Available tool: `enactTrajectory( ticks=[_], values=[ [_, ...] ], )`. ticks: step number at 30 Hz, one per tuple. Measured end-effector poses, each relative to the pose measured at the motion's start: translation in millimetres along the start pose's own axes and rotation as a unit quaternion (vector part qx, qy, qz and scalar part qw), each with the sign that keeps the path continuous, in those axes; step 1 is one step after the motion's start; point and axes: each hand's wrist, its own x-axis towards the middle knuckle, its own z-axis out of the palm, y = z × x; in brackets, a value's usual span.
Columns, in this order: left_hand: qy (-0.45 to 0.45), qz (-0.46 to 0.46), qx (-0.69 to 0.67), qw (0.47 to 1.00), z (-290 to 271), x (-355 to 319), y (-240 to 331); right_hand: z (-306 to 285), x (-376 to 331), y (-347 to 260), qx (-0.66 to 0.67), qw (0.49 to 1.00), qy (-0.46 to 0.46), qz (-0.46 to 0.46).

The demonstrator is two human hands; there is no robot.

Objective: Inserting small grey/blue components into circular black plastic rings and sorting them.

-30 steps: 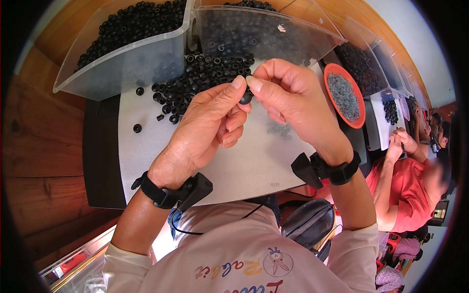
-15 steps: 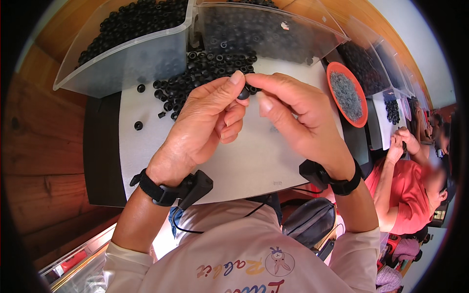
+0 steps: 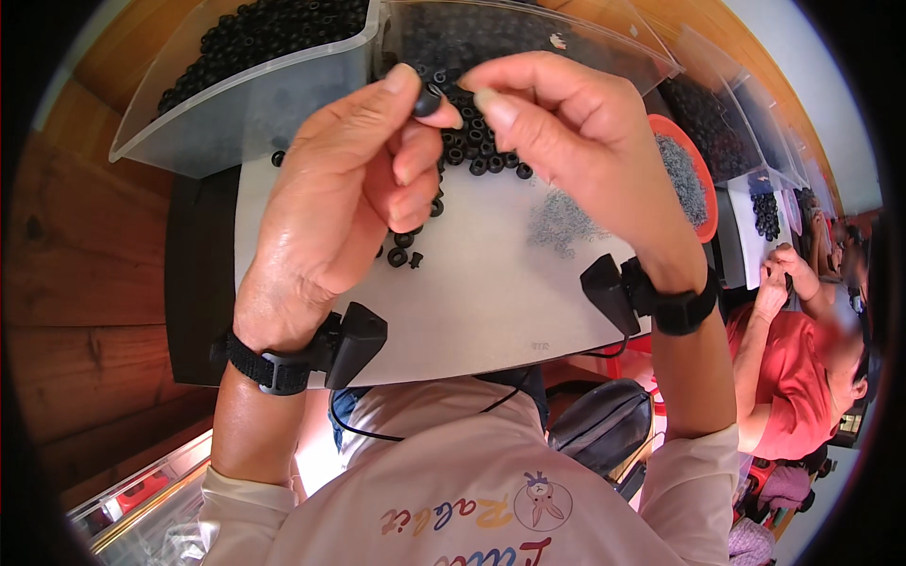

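My left hand (image 3: 344, 170) pinches a small round black piece (image 3: 427, 101) between thumb and fingers, raised above the white board (image 3: 453, 311). Just to its right, my right hand (image 3: 566, 123) has its thumb and index fingertip brought together. Whatever lies between those tips is too small to make out, and they are apart from the black piece. Behind and below the hands, several loose black ring-shaped pieces (image 3: 477, 151) lie on the board, partly hidden by my fingers. A scatter of small grey bits (image 3: 563, 222) lies by my right wrist.
Clear plastic bins (image 3: 255, 118) full of black pieces stand along the far side. An orange-red dish (image 3: 706, 189) of grey bits sits to the right, partly behind my right hand. Farther right, a person in a red shirt (image 3: 788, 363) works with both hands. Both my wrists carry black strapped devices.
Both hands have moved farther from my body and drawn apart. My right index finger has come off the black piece and closed toward the thumb. The grey bits are now uncovered.
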Motion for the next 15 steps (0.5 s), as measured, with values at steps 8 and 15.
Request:
enactTrajectory(
  ticks=[8, 15],
  values=[
    [0.036, 0.017, -0.027, 0.999, -17.3, -5.5, 3.1, -5.6, -6.5, 81.8, -0.363, 0.923, -0.125, -0.025],
    [0.036, 0.005, -0.031, 0.999, -26.5, -7.2, -1.3, 17.5, -2.8, 56.5, -0.432, 0.885, -0.171, -0.033]
  ],
)
